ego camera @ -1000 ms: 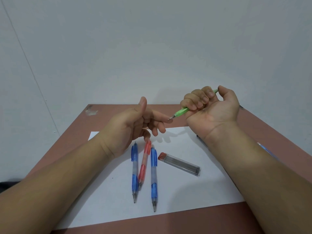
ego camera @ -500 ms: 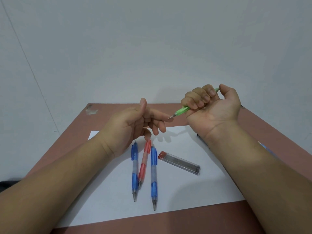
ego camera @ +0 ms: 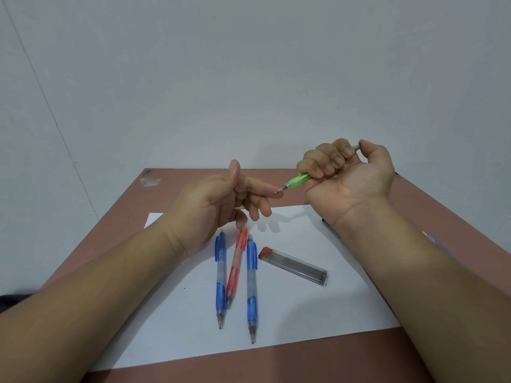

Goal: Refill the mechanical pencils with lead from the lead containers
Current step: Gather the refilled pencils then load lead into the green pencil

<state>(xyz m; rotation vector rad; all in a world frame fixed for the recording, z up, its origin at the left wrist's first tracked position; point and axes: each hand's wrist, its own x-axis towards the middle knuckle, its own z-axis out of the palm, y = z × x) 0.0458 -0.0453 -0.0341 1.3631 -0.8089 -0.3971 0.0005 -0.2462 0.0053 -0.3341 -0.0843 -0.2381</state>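
Observation:
My right hand (ego camera: 351,175) grips a green mechanical pencil (ego camera: 297,180) in a fist above the table, thumb at its top end. The pencil's metal tip points left and meets the straight index fingertip of my left hand (ego camera: 213,200), whose thumb sticks up and other fingers curl loosely, holding nothing. On the white paper (ego camera: 318,313) below lie two blue pencils (ego camera: 220,275) (ego camera: 251,286) with a red pencil (ego camera: 235,269) between them, tips toward me. A clear lead container (ego camera: 294,265) with a red cap lies to their right.
The paper lies on a reddish-brown table (ego camera: 276,363) against a pale wall. A dark pen-like object (ego camera: 327,225) shows partly behind my right wrist, and something blue (ego camera: 434,240) lies right of my right forearm.
Both hands stay almost in place. The right hand with the green pencil has risen very slightly; the tip remains at the left index fingertip.

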